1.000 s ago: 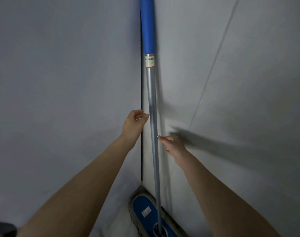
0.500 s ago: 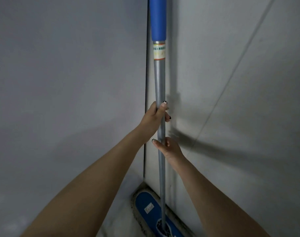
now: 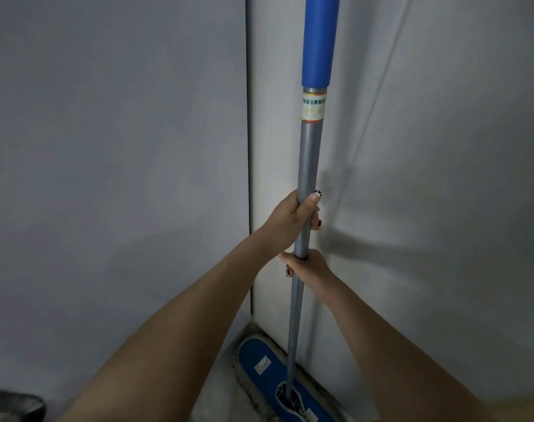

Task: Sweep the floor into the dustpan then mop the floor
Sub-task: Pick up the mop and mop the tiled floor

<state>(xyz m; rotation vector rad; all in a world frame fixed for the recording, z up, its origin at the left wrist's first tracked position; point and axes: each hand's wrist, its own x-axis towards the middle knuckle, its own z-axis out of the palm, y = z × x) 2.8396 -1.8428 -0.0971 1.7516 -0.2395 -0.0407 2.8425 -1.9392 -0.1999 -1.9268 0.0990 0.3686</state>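
Grey mop pole: left hand above right hand, perhaps touching.

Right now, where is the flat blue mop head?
The flat blue mop head lies bottom centre of the head view, on the floor against the pale wall, at the lower end of the grey metal pole.

The mop pole looks like smooth grey metal, its upper grip matt blue plastic.

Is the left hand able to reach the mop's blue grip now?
Probably yes: the left hand holds the grey pole below the blue grip, only bare pole and a label between.
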